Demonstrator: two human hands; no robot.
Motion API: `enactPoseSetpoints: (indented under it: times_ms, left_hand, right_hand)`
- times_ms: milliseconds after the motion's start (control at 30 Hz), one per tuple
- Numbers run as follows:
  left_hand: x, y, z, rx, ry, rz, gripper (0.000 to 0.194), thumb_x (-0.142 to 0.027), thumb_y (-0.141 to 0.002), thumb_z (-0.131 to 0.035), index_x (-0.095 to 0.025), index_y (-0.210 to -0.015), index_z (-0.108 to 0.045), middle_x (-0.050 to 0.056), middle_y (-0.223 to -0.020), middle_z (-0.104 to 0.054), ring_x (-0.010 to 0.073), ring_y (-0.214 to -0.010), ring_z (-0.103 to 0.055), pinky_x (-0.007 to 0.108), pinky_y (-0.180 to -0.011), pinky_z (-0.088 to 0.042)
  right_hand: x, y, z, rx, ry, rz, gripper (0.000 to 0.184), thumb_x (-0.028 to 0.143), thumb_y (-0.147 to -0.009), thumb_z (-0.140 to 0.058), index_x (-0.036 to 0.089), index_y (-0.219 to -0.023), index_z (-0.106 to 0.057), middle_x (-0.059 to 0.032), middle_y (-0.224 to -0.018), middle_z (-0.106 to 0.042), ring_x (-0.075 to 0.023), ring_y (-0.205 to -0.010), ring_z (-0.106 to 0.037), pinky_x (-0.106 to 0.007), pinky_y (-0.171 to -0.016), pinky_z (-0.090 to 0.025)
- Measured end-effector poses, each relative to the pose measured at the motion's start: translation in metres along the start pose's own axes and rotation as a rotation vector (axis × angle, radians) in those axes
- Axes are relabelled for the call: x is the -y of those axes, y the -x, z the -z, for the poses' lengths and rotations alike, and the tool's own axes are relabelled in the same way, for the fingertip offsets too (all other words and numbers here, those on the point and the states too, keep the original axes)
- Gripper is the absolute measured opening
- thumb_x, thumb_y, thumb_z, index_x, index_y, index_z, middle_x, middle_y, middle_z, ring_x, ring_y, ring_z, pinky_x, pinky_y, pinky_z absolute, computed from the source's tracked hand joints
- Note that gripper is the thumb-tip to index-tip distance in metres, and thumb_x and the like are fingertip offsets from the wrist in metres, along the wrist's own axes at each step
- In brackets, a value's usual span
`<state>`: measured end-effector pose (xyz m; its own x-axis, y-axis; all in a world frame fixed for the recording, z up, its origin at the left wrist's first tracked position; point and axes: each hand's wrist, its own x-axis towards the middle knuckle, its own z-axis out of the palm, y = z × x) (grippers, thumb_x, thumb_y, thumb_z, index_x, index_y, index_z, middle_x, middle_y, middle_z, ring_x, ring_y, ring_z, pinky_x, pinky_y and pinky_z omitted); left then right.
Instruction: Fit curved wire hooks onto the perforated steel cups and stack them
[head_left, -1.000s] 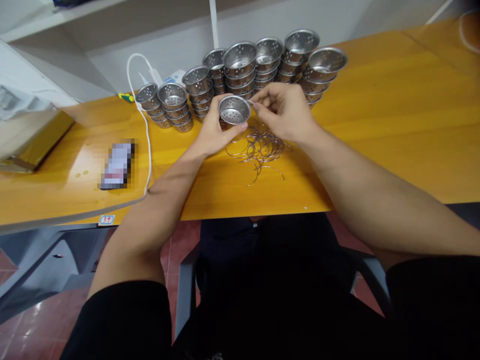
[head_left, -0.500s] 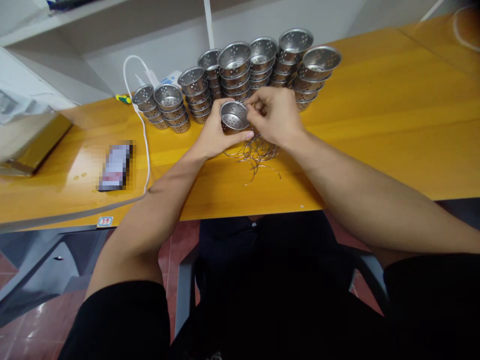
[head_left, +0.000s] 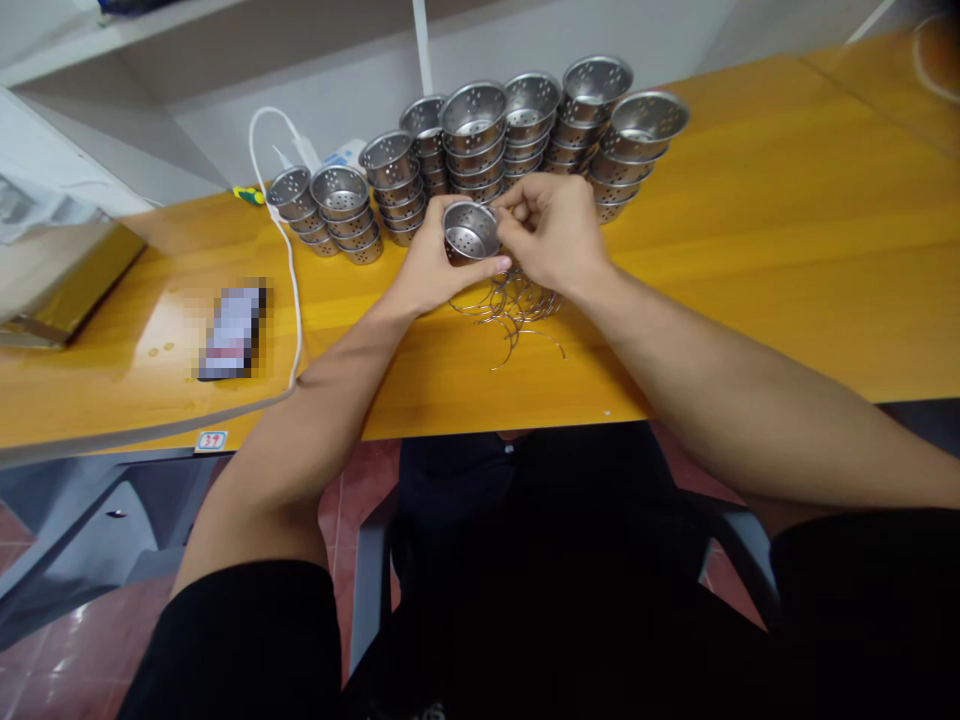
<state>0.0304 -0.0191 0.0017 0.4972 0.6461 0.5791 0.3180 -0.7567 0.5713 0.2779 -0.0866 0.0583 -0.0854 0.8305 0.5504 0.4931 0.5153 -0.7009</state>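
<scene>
My left hand (head_left: 426,268) is wrapped round a small perforated metal cup (head_left: 471,236), its open mouth tilted toward me. At the cup's right rim, my right hand (head_left: 559,232) is closed in a pinch; what lies between its fingertips is too small to make out. Under and in front of both hands, a loose pile of thin curved metal wires (head_left: 517,312) lies on the yellow wooden table (head_left: 757,260).
Several stacks of like metal cups (head_left: 474,125) stand just behind my hands. On the left are a phone (head_left: 234,330), a white cable (head_left: 292,290), a yellow-green tool (head_left: 249,196) and a cardboard box (head_left: 67,280). A numbered sticker (head_left: 211,441) marks the front edge.
Both hands keep their hold at the cup with almost no movement. The whole view has shifted very slightly.
</scene>
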Motion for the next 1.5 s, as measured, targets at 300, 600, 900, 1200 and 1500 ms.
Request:
enactPoseSetpoints:
  times_ms: [300, 600, 900, 1200, 1500]
  left_hand:
    - [-0.011, 0.001, 0.0, -0.007, -0.006, 0.044, 0.127, -0.112, -0.086, -0.096, -0.025, -0.17, -0.056, 0.021, -0.16, -0.078, 0.0431, -0.154, -0.081, 0.071, -0.141, -0.065]
    - [-0.014, -0.001, 0.007, -0.013, 0.047, 0.062, 0.116, -0.116, -0.093, -0.085, -0.029, -0.165, -0.064, 0.013, -0.153, -0.082, 0.0366, -0.145, -0.084, 0.065, -0.14, -0.065]
    - [-0.004, 0.002, 0.014, 0.099, 0.109, -0.015, 0.129, -0.12, -0.088, -0.086, -0.024, -0.17, -0.06, 0.016, -0.158, -0.08, 0.039, -0.148, -0.085, 0.069, -0.134, -0.069]
    - [-0.008, 0.002, 0.012, 0.085, 0.051, 0.025, 0.102, -0.088, -0.1, -0.101, -0.026, -0.169, -0.058, 0.014, -0.158, -0.079, 0.0367, -0.146, -0.084, 0.066, -0.136, -0.069]
    - [-0.008, 0.003, 0.012, 0.102, 0.058, 0.016, 0.103, -0.082, -0.098, -0.105, -0.026, -0.171, -0.058, 0.015, -0.159, -0.078, 0.0385, -0.147, -0.083, 0.068, -0.141, -0.064]
  right_hand:
    - [-0.002, 0.0, -0.002, -0.009, -0.072, 0.005, 0.032, 0.061, -0.109, -0.099, 0.034, -0.102, -0.083, -0.0074, -0.089, -0.077, -0.0361, -0.085, -0.075, -0.051, -0.073, -0.066]
    - [0.011, -0.006, 0.014, 0.178, -0.308, 0.023, 0.06, 0.091, -0.108, -0.1, 0.032, -0.111, -0.088, -0.0053, -0.088, -0.08, -0.0277, -0.079, -0.071, -0.047, -0.076, -0.065]
    - [0.023, -0.007, 0.032, 0.414, -0.505, -0.047, 0.084, 0.1, -0.073, -0.122, 0.031, -0.096, -0.08, -0.0012, -0.073, -0.072, -0.0238, -0.071, -0.062, -0.044, -0.071, -0.057]
    - [0.02, -0.006, 0.024, 0.393, -0.463, -0.092, 0.071, 0.089, -0.069, -0.125, 0.037, -0.09, -0.081, -0.0032, -0.075, -0.075, -0.0298, -0.083, -0.061, -0.053, -0.081, -0.058]
    - [0.026, -0.003, 0.027, 0.38, -0.419, -0.089, 0.069, 0.085, -0.073, -0.125, 0.036, -0.089, -0.08, -0.0017, -0.072, -0.068, -0.0315, -0.084, -0.068, -0.052, -0.081, -0.063]
